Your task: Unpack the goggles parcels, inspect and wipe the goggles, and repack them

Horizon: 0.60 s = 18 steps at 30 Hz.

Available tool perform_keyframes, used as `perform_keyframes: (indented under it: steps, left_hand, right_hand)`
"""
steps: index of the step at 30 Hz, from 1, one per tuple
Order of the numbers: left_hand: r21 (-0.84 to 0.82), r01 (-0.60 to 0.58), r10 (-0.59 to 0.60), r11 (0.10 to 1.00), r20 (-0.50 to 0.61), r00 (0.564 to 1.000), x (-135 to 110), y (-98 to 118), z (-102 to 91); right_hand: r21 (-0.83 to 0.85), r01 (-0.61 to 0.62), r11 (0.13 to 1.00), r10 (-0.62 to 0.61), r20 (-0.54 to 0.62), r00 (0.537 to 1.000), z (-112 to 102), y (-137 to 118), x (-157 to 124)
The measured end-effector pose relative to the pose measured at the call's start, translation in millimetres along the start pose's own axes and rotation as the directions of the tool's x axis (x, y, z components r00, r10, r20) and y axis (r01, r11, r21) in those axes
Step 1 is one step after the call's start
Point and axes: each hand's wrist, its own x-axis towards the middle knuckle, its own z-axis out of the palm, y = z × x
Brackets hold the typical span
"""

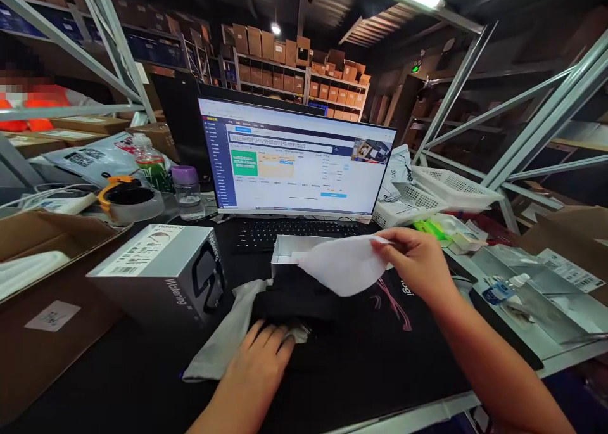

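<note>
My right hand (418, 256) pinches the edge of a thin white sheet or pouch (349, 266), held up in front of the keyboard. Low on the black mat, my left hand (261, 358) lies with its fingers stretched out at the near edge of a black item (297, 301), whose kind is unclear. By its fingertips is a small shiny clear piece (299, 332). Left of the black item spreads a whitish soft bag (228, 339). Behind it stands an open white box (285, 247), partly covered by the raised sheet.
A grey printed box (166, 282) and a brown carton (52, 332) stand on the left. A monitor (294, 161) and keyboard (256, 234) are at the back, near a tape dispenser (130, 199) and purple-capped bottle (187, 193). White baskets (456, 190) and grey trays (546, 294) line the right.
</note>
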Motion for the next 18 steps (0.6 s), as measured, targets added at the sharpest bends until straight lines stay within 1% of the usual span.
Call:
perform_keyframes:
  steps: [2, 3, 4, 5, 6, 7, 8, 9, 10, 11, 12, 14, 15, 16, 17, 18]
  left_hand:
    - [-0.013, -0.03, 0.029, 0.999, -0.08, 0.996, -0.2, -2.1, -2.0]
    - [-0.016, -0.047, 0.044, 0.999, -0.152, 0.987, -0.8, -2.1, -3.9]
    - [-0.021, -0.068, 0.061, 0.997, -0.245, 0.968, -1.9, -1.7, -6.6]
    - [-0.03, -0.095, 0.079, 0.995, -0.347, 0.934, -3.7, -1.1, -10.4]
    - [-0.041, -0.124, 0.092, 0.991, -0.459, 0.884, -5.9, -0.6, -15.2]
    - [-0.049, -0.144, 0.091, 0.988, -0.572, 0.815, -8.3, -0.5, -20.9]
    - [-0.053, -0.151, 0.076, 0.987, -0.677, 0.732, -10.5, -1.2, -27.6]
    - [-0.055, -0.147, 0.056, 0.988, -0.752, 0.656, -12.3, -2.7, -34.8]
    - [-0.062, -0.13, 0.029, 0.99, -0.795, 0.605, -13.2, -5.0, -42.2]
    - [-0.069, -0.109, 0.007, 0.992, -0.811, 0.586, -12.9, -7.8, -49.5]
    - [-0.075, -0.087, -0.006, 0.993, -0.794, 0.608, -11.5, -10.8, -56.2]
    - [-0.062, -0.064, 0.002, 0.996, -0.7, 0.714, -5.4, -15.9, -65.5]
    - [-0.04, -0.066, 0.024, 0.997, -0.652, 0.758, -1.4, -17.3, -67.6]
    - [-0.014, -0.074, 0.05, 0.997, -0.618, 0.785, 2.5, -17.7, -67.7]
    - [0.012, -0.085, 0.076, 0.996, -0.596, 0.8, 6.1, -17.2, -66.1]
    - [0.028, -0.092, 0.091, 0.995, -0.586, 0.805, 9.0, -15.9, -63.1]
  right_hand:
    - [0.033, 0.056, 0.998, -0.055, -0.045, 0.997, 11.7, -7.2, -1.4]
    - [0.028, 0.114, 0.993, -0.113, -0.058, 0.992, 18.6, -9.9, -4.2]
    - [0.015, 0.189, 0.982, -0.188, -0.049, 0.981, 26.1, -11.6, -8.3]
    - [0.001, 0.273, 0.962, -0.273, -0.011, 0.962, 33.9, -12.2, -13.4]
    - [-0.008, 0.357, 0.934, -0.356, 0.053, 0.933, 41.9, -11.7, -19.0]
    - [-0.009, 0.431, 0.902, -0.426, 0.131, 0.895, 49.7, -9.9, -24.5]
    - [-0.008, 0.485, 0.874, -0.473, 0.203, 0.857, 57.1, -7.2, -29.4]
    - [-0.014, 0.516, 0.856, -0.495, 0.265, 0.828, 63.7, -3.9, -33.4]
    - [-0.027, 0.532, 0.846, -0.497, 0.318, 0.807, 69.4, -0.3, -36.3]
    - [-0.044, 0.54, 0.841, -0.489, 0.367, 0.791, 74.1, 3.1, -38.0]
    - [-0.06, 0.545, 0.836, -0.474, 0.421, 0.773, 77.5, 6.1, -38.9]
    - [-0.071, 0.563, 0.823, -0.443, 0.54, 0.716, 81.1, 9.9, -39.9]
    - [-0.07, 0.574, 0.816, -0.431, 0.588, 0.684, 81.6, 10.9, -40.8]
    - [-0.071, 0.579, 0.812, -0.418, 0.62, 0.664, 81.5, 11.7, -42.6]
    - [-0.079, 0.576, 0.814, -0.405, 0.634, 0.659, 81.2, 12.5, -45.5]
    - [-0.092, 0.564, 0.82, -0.393, 0.625, 0.674, 81.1, 13.6, -49.7]
